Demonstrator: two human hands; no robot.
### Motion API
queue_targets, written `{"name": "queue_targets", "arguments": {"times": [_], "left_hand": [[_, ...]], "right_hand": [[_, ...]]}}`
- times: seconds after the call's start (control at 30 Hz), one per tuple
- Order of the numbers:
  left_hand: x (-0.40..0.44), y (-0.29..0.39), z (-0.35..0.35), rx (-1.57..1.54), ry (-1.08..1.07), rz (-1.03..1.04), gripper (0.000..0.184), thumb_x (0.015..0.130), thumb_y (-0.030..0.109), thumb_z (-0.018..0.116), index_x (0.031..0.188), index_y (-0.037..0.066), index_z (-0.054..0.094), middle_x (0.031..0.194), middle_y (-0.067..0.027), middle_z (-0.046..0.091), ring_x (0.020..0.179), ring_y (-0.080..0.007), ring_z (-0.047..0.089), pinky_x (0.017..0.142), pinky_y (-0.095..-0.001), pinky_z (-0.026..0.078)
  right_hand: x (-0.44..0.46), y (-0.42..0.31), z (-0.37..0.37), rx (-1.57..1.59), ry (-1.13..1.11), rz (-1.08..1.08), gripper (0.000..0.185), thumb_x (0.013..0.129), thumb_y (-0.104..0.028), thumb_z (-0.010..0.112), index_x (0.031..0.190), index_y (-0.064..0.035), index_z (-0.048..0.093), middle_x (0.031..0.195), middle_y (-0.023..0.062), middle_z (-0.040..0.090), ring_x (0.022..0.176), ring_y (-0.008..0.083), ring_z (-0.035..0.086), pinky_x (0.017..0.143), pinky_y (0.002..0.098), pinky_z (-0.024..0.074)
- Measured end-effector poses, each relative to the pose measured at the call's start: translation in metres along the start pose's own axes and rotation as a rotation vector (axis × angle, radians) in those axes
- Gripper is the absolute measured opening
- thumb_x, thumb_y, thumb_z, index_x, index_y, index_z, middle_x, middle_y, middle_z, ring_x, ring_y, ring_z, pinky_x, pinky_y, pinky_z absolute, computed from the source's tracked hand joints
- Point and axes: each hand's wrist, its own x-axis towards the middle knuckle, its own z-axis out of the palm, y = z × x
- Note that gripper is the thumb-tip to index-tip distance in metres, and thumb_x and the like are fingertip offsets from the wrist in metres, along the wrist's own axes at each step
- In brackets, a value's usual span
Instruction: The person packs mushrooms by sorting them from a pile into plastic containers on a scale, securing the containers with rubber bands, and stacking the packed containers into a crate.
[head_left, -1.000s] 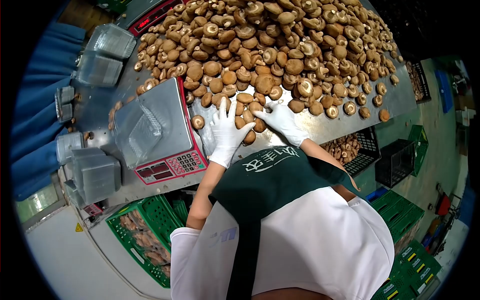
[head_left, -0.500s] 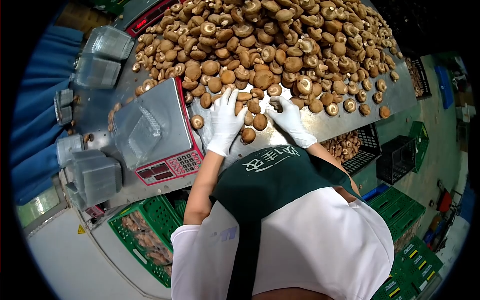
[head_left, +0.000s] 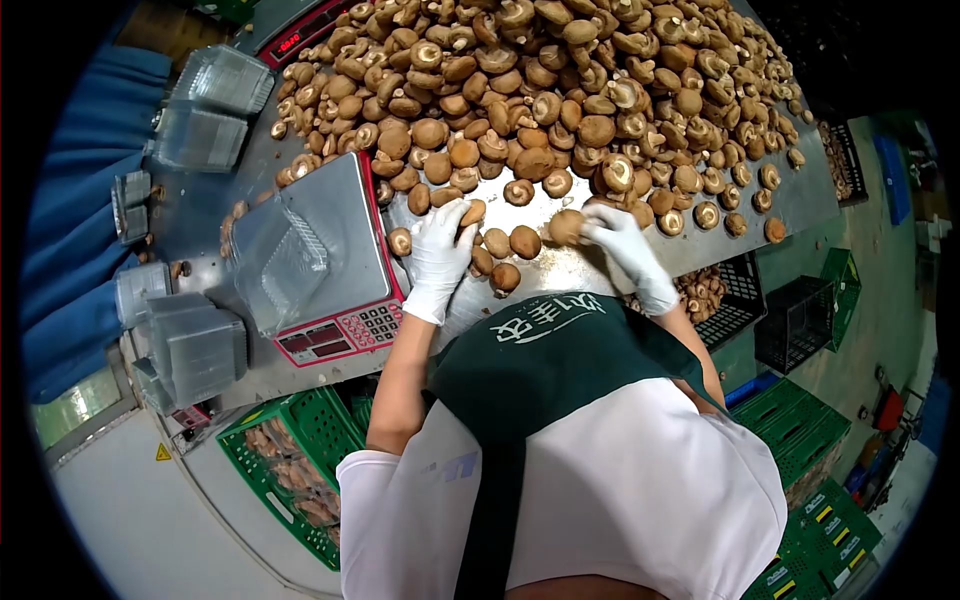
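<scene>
My left hand (head_left: 441, 258), in a white glove, is closed on a brown mushroom (head_left: 474, 212) beside the scale (head_left: 310, 250). To the right, my gloved right hand (head_left: 622, 248) pinches another mushroom (head_left: 566, 227) between thumb and fingers. Several loose mushrooms lie on the metal table between the hands, among them a dark round one (head_left: 505, 278) nearest the apron. Beyond both hands rises a large mushroom pile (head_left: 560, 90). A clear plastic tray (head_left: 290, 255) rests on the scale's plate.
Stacks of clear trays (head_left: 198, 350) stand along the left side of the metal table (head_left: 800, 208). Below its edge are a green crate (head_left: 290, 470) of packed mushrooms and black crates (head_left: 795, 320). A second scale's red display (head_left: 290, 45) shows at the back.
My right hand has moved right and closed on a mushroom. My left hand has shifted slightly left, its fingers now curled round a mushroom. The loose mushrooms between them are more spread out.
</scene>
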Motion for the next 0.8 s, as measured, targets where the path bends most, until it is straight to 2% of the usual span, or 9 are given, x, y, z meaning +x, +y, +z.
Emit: {"name": "queue_targets", "arguments": {"times": [0.17,0.23,0.27,0.33,0.47,0.6,0.63,0.73,0.8], "left_hand": [[-0.008,-0.005,0.000,-0.102,0.075,-0.085,0.034,0.079,0.019,0.068,0.111,0.007,0.061,0.111,-0.0094,0.063,0.099,-0.0290,0.059,0.084,-0.0400,0.044],[-0.006,-0.001,0.005,-0.132,0.090,-0.082,0.034,0.079,0.019,0.068,0.111,0.007,0.062,0.112,-0.0097,0.063,0.101,-0.0300,0.058,0.085,-0.0396,0.044],[-0.003,0.004,0.005,-0.113,0.074,-0.050,0.036,0.079,0.019,0.068,0.112,0.008,0.062,0.113,-0.0099,0.063,0.101,-0.0303,0.057,0.085,-0.0398,0.044],[0.005,0.015,0.005,-0.051,-0.010,-0.029,0.040,0.079,0.022,0.068,0.116,0.010,0.061,0.114,-0.0103,0.062,0.100,-0.0307,0.055,0.088,-0.0396,0.043],[0.016,0.027,0.022,0.032,-0.015,0.013,0.019,0.073,0.029,0.072,0.081,0.011,0.069,0.092,-0.0049,0.067,0.097,-0.0267,0.054,0.081,-0.0413,0.041],[0.026,0.037,0.033,0.191,-0.237,-0.057,0.024,0.075,0.033,0.068,0.089,0.013,0.070,0.100,-0.0038,0.061,0.102,-0.0258,0.052,0.084,-0.0416,0.038],[0.022,0.032,0.039,0.175,-0.169,-0.023,0.030,0.076,0.032,0.067,0.099,0.013,0.068,0.107,-0.0052,0.060,0.104,-0.0259,0.051,0.085,-0.0416,0.038],[0.012,0.026,0.032,0.141,-0.121,-0.023,0.033,0.076,0.029,0.068,0.104,0.013,0.066,0.110,-0.0074,0.060,0.106,-0.0269,0.052,0.088,-0.0417,0.039],[0.006,0.020,0.022,0.038,-0.013,-0.030,0.035,0.076,0.027,0.068,0.107,0.011,0.064,0.115,-0.0088,0.059,0.107,-0.0281,0.053,0.090,-0.0413,0.040]], "right_hand": [[-0.056,-0.022,-0.085,-1.035,-0.011,0.205,0.039,0.073,-0.037,0.068,0.096,-0.0047,0.068,0.083,0.0141,0.069,0.079,0.0260,0.067,0.072,0.0342,0.0516],[-0.070,-0.029,-0.106,-1.240,-0.057,0.395,0.042,0.074,-0.042,0.066,0.098,-0.0076,0.069,0.088,0.0151,0.069,0.085,0.0293,0.066,0.075,0.0374,0.0518],[-0.076,-0.019,-0.114,-1.323,0.034,0.292,0.041,0.077,-0.045,0.063,0.099,-0.0106,0.069,0.085,0.0134,0.069,0.083,0.0274,0.067,0.075,0.0371,0.0520],[-0.067,-0.038,-0.100,-1.249,0.052,0.257,0.039,0.079,-0.044,0.062,0.099,-0.0115,0.069,0.085,0.0132,0.069,0.084,0.0277,0.067,0.075,0.0371,0.0520],[-0.020,-0.055,-0.033,-0.998,0.100,0.014,0.032,0.083,-0.037,0.059,0.100,-0.0123,0.068,0.087,0.0129,0.069,0.083,0.0300,0.066,0.076,0.0385,0.0518],[0.049,-0.025,0.046,-1.076,0.095,-0.174,0.037,0.083,-0.037,0.059,0.109,-0.0107,0.062,0.079,0.0152,0.068,0.077,0.0305,0.067,0.069,0.0398,0.0525],[0.059,-0.015,0.061,-1.111,0.105,-0.231,0.034,0.084,-0.035,0.058,0.106,-0.0087,0.057,0.078,0.0143,0.066,0.075,0.0328,0.065,0.066,0.0420,0.0518],[0.076,0.013,0.088,-1.157,0.178,-0.225,0.026,0.084,-0.028,0.059,0.099,-0.0077,0.054,0.081,0.0130,0.065,0.076,0.0329,0.065,0.065,0.0426,0.0512],[0.068,0.019,0.081,-0.971,0.204,-0.458,0.021,0.084,-0.021,0.061,0.098,-0.0082,0.054,0.087,0.0132,0.065,0.078,0.0310,0.065,0.063,0.0402,0.0509]]}}
